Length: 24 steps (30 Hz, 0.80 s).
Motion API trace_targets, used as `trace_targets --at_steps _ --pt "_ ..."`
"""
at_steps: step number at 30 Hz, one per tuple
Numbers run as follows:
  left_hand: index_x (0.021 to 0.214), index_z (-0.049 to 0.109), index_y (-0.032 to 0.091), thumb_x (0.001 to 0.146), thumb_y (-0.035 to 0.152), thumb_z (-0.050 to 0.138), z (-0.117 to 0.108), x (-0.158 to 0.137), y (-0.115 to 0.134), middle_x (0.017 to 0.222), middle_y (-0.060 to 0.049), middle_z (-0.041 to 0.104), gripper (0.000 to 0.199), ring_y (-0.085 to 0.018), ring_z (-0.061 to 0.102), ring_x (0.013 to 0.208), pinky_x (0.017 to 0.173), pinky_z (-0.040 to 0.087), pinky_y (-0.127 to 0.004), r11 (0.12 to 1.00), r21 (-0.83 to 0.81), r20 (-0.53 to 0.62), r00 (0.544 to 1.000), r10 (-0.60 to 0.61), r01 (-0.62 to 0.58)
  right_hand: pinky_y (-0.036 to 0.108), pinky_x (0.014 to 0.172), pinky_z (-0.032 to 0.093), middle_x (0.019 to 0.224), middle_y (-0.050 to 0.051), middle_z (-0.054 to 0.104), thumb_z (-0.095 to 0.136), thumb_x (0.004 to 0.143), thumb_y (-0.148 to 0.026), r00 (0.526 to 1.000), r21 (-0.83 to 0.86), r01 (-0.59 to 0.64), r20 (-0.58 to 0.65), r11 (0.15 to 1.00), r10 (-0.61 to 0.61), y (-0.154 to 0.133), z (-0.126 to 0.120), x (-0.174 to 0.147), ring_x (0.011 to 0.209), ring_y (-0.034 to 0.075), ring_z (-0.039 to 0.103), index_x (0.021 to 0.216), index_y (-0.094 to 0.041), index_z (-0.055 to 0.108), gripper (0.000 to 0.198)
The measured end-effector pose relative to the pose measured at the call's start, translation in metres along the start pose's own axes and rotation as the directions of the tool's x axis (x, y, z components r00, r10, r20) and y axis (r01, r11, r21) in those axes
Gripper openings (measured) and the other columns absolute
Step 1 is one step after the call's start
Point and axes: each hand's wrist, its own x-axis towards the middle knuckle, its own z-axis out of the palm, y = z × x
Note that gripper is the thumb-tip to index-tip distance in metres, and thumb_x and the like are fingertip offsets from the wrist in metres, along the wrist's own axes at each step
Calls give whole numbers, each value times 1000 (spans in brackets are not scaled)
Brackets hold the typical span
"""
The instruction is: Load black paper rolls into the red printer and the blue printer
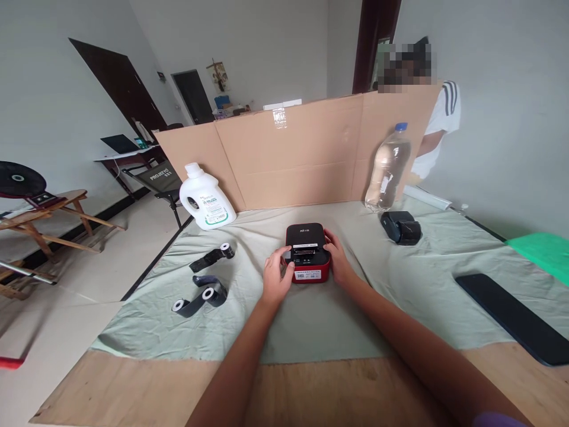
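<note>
A small label printer, black on top with a red base, stands on the pale green cloth in front of me. Its near face carries a white printed sticker. My left hand grips the near left corner, thumb and fingers bent against the edge. Along the right side lies my right hand, its fingers curled against the casing and partly hidden behind it. To the left are black ribbon rolls with white cores, their strips partly unwound, and another such roll farther back.
A white detergent jug and a clear bottle with a blue cap stand before a cardboard screen. At right lie a black device, a dark phone and something green. A person is behind the screen.
</note>
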Motion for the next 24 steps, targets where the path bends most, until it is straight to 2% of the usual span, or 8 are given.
trace_targets --at_steps 6,10,13,17,19,21,23,24 --pt "135 50 21 95 26 49 2 -2 -2 133 -11 61 40 -22 60 106 97 44 -37 998 -69 -18 1000 -2 0 46 111 45 137 1 62 61 75 -31 1000 5 8 -4 1000 -8 3 -3 3 136 25 50 125 -30 60 50" --pt "129 53 21 94 27 49 1 0 -6 126 -10 64 36 -23 61 105 94 44 -38 1000 -19 20 1000 -18 19 44 111 45 139 2 60 62 70 -26 999 -18 -13 -38 1000 12 -1 -1 5 132 25 53 127 -29 59 57" --pt "125 54 21 93 26 48 2 0 -6 125 -10 65 33 -24 61 108 95 44 -38 1000 4 22 1000 -8 8 45 110 46 137 3 62 61 71 -27 999 -25 0 -41 1000 -1 0 0 3 131 26 54 125 -28 60 54" --pt "127 54 22 95 27 47 -3 -1 3 125 -8 67 33 -20 63 91 92 44 -37 999 36 43 999 -26 24 47 113 42 137 7 62 64 77 -41 995 -59 32 -91 998 -37 12 -5 -4 131 27 54 125 -25 60 51" --pt "126 57 23 96 29 47 -18 6 2 126 -7 67 31 -20 63 90 92 45 -36 996 90 54 999 -10 5 48 115 40 140 8 59 65 79 -49 993 -68 48 -103 996 -55 18 -8 -6 132 27 53 129 -25 58 56" --pt "119 61 23 96 31 47 -45 20 -9 130 -8 65 28 -22 63 101 96 44 -38 977 213 29 1000 -10 3 47 116 39 143 8 57 65 80 -52 993 -70 55 -99 996 -62 21 -10 -7 133 26 52 133 -26 55 60" --pt "115 64 23 93 31 51 -82 41 -32 132 -9 65 27 -28 58 117 103 41 -41 904 421 8 997 -82 71 46 116 39 144 8 56 64 82 -53 994 -78 57 -89 995 -64 23 -11 -6 134 26 52 135 -26 54 61" --pt "120 63 24 90 31 54 -102 52 -46 131 -9 65 32 -32 56 122 104 40 -45 831 541 29 985 -173 130 46 116 39 143 8 56 64 83 -53 994 -85 62 -82 994 -69 23 -12 -6 134 26 51 136 -26 53 60"
